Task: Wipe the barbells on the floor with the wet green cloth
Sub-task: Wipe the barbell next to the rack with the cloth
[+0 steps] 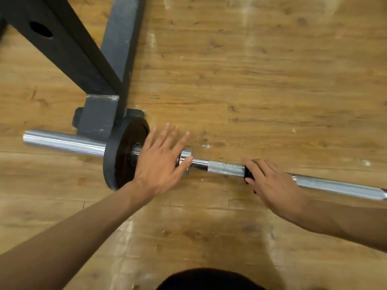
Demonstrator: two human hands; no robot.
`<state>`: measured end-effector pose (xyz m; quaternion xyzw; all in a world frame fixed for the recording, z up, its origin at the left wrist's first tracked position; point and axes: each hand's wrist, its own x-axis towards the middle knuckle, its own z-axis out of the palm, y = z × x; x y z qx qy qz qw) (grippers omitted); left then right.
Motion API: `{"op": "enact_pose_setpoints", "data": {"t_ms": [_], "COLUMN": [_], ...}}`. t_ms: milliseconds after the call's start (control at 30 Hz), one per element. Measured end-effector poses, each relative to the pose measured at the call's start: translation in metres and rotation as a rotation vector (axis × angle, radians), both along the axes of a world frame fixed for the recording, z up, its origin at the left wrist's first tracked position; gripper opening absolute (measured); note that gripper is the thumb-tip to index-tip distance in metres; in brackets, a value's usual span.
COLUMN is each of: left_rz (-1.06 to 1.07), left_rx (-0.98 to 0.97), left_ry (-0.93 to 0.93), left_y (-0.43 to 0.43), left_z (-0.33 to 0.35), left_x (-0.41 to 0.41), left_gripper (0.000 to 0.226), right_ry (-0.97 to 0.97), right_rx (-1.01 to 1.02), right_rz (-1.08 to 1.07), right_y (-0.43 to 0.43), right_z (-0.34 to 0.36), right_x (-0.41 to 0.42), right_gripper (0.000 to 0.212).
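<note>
1. On the far left I see a dark grey metal rack frame [113, 59] standing on the brown wooden floor [251, 80].
2. A long shiny silver metal barbell [226, 168] lies on the floor, going from left to right. A round black weight plate [117, 160] sits on it, just beside the foot of the frame.
3. The left hand [161, 162] is over the bar, right next to the plate. Its fingers [167, 132] are straight and spread wide, pointing away from me. The thumb lies against the thick silver ring on the bar. The arm reaches in from the bottom left.
4. The right hand [270, 181] is further right on the bar. Its fingers are bent over the bar and hold a small dark cloth [249, 174] on it. The cloth looks almost black from here. The arm comes in from the right edge.
</note>
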<state>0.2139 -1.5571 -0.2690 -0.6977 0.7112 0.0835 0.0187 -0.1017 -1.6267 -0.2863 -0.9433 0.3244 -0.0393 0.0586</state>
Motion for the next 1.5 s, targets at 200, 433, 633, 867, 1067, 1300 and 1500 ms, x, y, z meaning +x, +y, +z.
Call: {"op": "enact_pose_setpoints", "data": {"t_ms": [200, 433, 633, 867, 1067, 1300, 1500], "left_rz": [0.035, 0.107, 0.127, 0.141, 0.113, 0.217, 0.147], "left_rx": [0.024, 0.013, -0.049, -0.083, -0.042, 0.004, 0.036], "left_ry": [0.033, 0.072, -0.002, 0.013, 0.059, 0.131, 0.132], "left_y": [0.037, 0.084, 0.088, 0.117, 0.121, 0.144, 0.154], "left_z": [0.006, 0.01, 0.002, 0.004, 0.012, 0.02, 0.027], "left_x": [-0.013, -0.033, -0.037, -0.047, -0.058, -0.078, -0.086], "left_gripper": [0.079, 0.076, 0.072, 0.067, 0.064, 0.059, 0.062], "right_ry": [-0.239, -0.138, 0.075, -0.067, -0.061, -0.064, -0.17], "right_rx": [0.111, 0.135, 0.115, 0.579, 0.559, 0.616, 0.614], "right_rz": [0.1, 0.199, 0.358, 0.267, 0.29, 0.283, 0.339], "right_y": [0.012, 0.042, 0.052, 0.067, 0.056, 0.093, 0.089], "right_z": [0.008, 0.003, 0.008, 0.022, 0.022, 0.013, 0.012], "right_x": [0.025, 0.033, 0.006, 0.07, -0.008, 0.045, 0.008], "right_gripper": [0.031, 0.049, 0.06, 0.046, 0.038, 0.049, 0.037]}}
